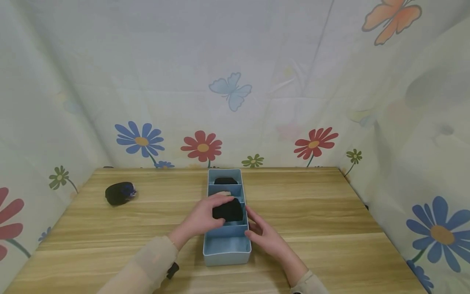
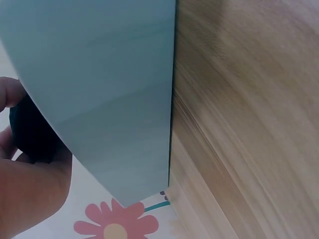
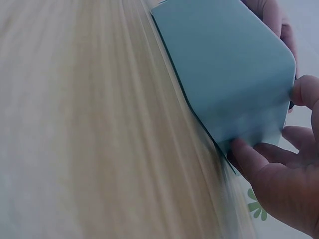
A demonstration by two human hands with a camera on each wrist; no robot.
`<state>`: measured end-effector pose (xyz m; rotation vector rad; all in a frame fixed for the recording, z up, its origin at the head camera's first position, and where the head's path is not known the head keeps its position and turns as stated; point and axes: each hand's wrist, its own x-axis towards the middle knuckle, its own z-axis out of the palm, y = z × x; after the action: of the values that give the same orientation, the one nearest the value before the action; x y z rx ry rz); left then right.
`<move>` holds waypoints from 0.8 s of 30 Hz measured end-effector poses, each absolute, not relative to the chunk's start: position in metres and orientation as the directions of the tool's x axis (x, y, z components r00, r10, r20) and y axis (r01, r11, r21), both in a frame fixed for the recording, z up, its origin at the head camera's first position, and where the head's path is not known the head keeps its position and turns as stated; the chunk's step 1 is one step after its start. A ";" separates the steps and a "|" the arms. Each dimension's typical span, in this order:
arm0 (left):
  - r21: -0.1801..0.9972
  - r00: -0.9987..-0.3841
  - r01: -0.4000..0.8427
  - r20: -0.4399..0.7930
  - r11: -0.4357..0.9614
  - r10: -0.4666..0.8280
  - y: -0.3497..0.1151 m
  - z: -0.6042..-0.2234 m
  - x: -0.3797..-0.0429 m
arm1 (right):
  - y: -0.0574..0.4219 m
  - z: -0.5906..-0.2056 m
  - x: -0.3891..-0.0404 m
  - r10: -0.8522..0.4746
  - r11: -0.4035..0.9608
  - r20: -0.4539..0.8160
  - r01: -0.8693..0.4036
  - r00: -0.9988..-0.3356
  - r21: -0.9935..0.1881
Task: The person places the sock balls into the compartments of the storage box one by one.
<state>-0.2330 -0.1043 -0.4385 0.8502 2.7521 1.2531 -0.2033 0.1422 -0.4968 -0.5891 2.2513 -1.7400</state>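
Note:
A long blue-grey divided box point(image 1: 227, 258) stands on the table, its short end toward me. My left hand point(image 1: 205, 214) grips a black, rounded, soft-looking bundle point(image 1: 228, 210) over the box's middle compartments, thumb in front and fingers behind. In the left wrist view, the box's outer side hides part of this black bundle point(image 2: 32, 129). My right hand point(image 1: 268, 239) rests against the box's right side with fingers extended. Its fingertips point(image 3: 242, 149) touch the outer wall in the right wrist view. Another black bundle point(image 1: 225, 181) sits in the farthest compartment.
On the table's left part lies a black bundle with a blue-purple patterned end point(image 1: 120, 193). The wood-grain table point(image 1: 304, 204) reaches back to a hanging flower-and-butterfly cloth point(image 1: 176, 81). A small dark object point(image 1: 172, 270) shows beside the left sleeve.

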 end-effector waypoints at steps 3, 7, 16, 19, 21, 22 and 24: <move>0.690 -0.850 0.477 0.206 0.544 0.485 -0.104 -0.440 -0.234 | 0.143 -0.497 -0.204 -0.452 0.214 0.055 -0.168 -0.890 -0.962; 0.664 -0.841 0.495 0.202 0.561 0.502 -0.104 -0.442 -0.236 | 0.143 -0.497 -0.203 -0.455 0.209 0.055 -0.167 -0.889 -0.964; 0.626 -0.825 0.522 0.196 0.579 0.531 -0.102 -0.446 -0.238 | 0.143 -0.499 -0.205 -0.453 0.225 0.062 -0.181 -0.889 -0.958; 0.622 -0.828 0.517 0.188 0.588 0.528 -0.102 -0.447 -0.238 | 0.143 -0.499 -0.205 -0.453 0.221 0.061 -0.178 -0.889 -0.959; 0.621 -0.830 0.513 0.183 0.593 0.527 -0.101 -0.447 -0.238 | 0.143 -0.499 -0.205 -0.456 0.213 0.063 -0.177 -0.888 -0.961; 0.621 -0.831 0.511 0.180 0.595 0.526 -0.101 -0.446 -0.238 | 0.143 -0.498 -0.204 -0.457 0.211 0.060 -0.174 -0.888 -0.962; 0.624 -0.834 0.504 0.169 0.598 0.526 -0.101 -0.446 -0.238 | 0.142 -0.498 -0.204 -0.461 0.201 0.060 -0.170 -0.885 -0.965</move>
<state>-0.2385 -0.1011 -0.4463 0.8958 2.7793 1.0691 -0.2040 0.1425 -0.4975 -0.6021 2.2337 -1.7445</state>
